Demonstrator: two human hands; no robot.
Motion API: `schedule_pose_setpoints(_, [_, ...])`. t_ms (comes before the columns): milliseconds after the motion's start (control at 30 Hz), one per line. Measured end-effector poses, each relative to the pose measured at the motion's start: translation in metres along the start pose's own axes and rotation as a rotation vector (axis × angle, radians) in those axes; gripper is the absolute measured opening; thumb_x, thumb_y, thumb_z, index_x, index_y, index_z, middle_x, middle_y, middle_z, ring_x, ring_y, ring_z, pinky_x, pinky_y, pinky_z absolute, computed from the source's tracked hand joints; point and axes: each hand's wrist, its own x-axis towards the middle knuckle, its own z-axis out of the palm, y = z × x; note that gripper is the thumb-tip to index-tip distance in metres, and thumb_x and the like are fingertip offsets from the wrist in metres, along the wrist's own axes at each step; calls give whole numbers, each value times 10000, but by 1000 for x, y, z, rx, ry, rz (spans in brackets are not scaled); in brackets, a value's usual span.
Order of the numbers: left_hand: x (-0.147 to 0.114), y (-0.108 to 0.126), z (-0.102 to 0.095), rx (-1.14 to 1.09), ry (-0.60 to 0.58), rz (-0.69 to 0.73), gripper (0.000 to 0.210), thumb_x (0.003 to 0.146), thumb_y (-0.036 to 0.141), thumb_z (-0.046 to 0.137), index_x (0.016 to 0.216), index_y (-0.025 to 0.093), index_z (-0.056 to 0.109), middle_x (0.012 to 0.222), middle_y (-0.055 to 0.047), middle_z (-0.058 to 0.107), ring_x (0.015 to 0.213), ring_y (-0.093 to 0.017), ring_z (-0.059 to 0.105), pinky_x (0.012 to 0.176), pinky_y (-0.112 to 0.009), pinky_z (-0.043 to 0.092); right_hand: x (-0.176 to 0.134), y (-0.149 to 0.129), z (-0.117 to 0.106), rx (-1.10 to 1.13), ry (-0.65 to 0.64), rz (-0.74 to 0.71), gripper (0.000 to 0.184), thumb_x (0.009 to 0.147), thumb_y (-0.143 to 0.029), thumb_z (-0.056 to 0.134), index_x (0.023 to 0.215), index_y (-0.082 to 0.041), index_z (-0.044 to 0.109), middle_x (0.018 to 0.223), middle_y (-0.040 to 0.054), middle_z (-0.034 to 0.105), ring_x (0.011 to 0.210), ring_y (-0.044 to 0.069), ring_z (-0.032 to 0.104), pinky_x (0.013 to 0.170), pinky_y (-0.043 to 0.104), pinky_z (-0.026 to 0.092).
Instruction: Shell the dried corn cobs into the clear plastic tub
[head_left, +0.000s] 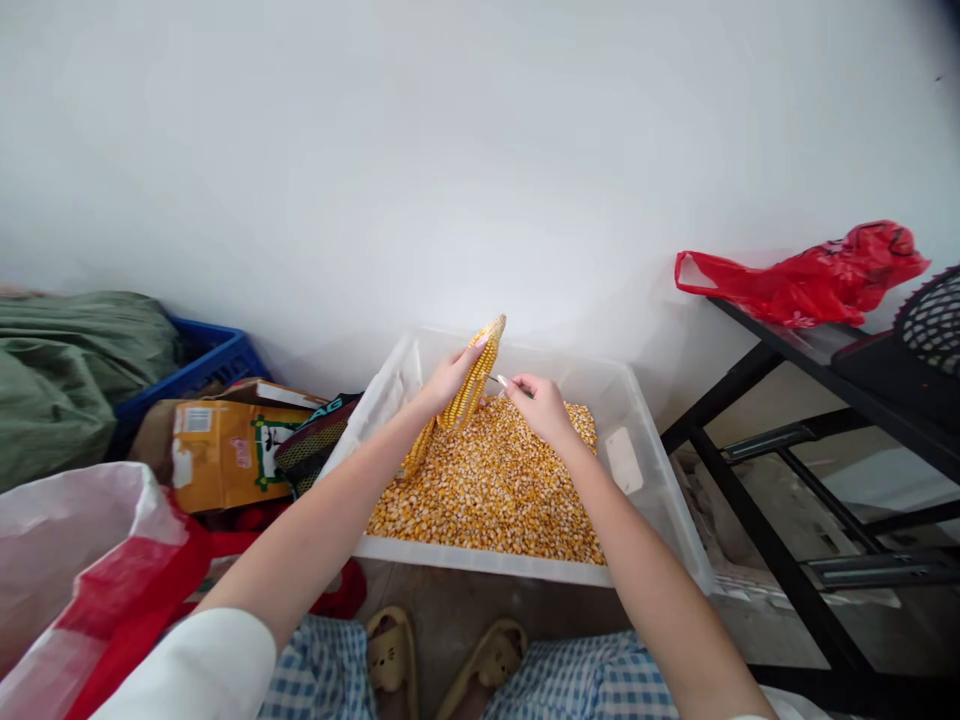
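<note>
My left hand (pixel 450 378) is closed round a yellow ear of corn (pixel 471 390), tilted with one end up and to the right. In my right hand (pixel 541 402) is a thin dark metal rod (pixel 495 379), its tip at the ear's right side; its handle is hidden in my fingers. Both hands are above a translucent plastic bin (pixel 637 420) holding a heap of loose corn kernels (pixel 495 490). Another ear of corn (pixel 418 450) lies on the kernels at the left, partly behind my left forearm.
A black metal frame (pixel 750 500) stands right of the bin, with a red plastic bag (pixel 817 275) on top. To the left are an orange cardboard box (pixel 225 450), a blue crate (pixel 217 355), green cloth (pixel 67 370) and a red and white bag (pixel 127 570). A white wall rises behind.
</note>
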Motion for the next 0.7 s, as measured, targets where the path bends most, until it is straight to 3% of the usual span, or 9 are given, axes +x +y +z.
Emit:
schedule_pose_setpoints(167, [1,-1,-2,21,18,14,608,726,668,414,996,141,555,633,-44,583,538,-194,589,492,-301,465,1,0,-1,-28,-38,14,377,808,-474,446,677,-148,583,553,-18,486,517,93,384,505,212,277])
schedule_pose_setpoints(333, [1,1,-2,67,19,66,598,735,649,415,972,126,581,677,-45,602,569,-173,580,515,-272,457,0,0,2,-24,-163,0,373,806,-468,452,686,-148,602,570,-13,508,517,91,389,508,211,277])
schedule_pose_setpoints(567, [-1,1,-2,-3,-35,-30,622,721,675,412,1022,149,548,615,-49,594,509,-217,593,464,-322,456,1,-2,-4,-43,27,-15,398,815,-487,434,685,-147,595,538,-21,473,508,93,376,501,216,269])
schedule_pose_setpoints(700, [0,0,-4,-23,-18,-10,596,709,667,445,989,153,554,629,-49,592,497,-210,590,452,-315,459,1,-2,-5,-46,8,-8,417,809,-506,431,678,-146,595,528,-19,465,501,96,369,491,219,266])
